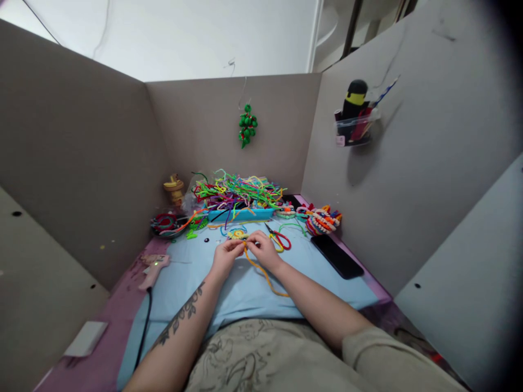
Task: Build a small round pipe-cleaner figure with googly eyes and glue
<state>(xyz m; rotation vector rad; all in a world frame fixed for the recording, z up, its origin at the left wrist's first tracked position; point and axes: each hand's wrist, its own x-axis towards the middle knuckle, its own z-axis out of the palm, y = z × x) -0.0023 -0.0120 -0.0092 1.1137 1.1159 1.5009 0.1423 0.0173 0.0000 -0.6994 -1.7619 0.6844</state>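
My left hand [227,256] and my right hand [262,249] meet over the middle of the blue cloth, fingertips pinched together. Between them they grip an orange pipe cleaner [265,275], whose loose end trails down to the right across the cloth. Just beyond my fingers lies a small yellow and blue coiled piece [238,234], partly hidden by my hands. Scissors [281,239] with red and yellow handles rest right of my right hand. A small dark round bit [206,240] sits left of my left hand.
A blue tray [241,214] heaped with colourful pipe cleaners [237,190] stands at the back. A pink glue gun [154,271] with a cable lies left. On the right are a black phone [337,256] and a braided multicoloured piece [322,220]. Grey panels [229,109] enclose three sides.
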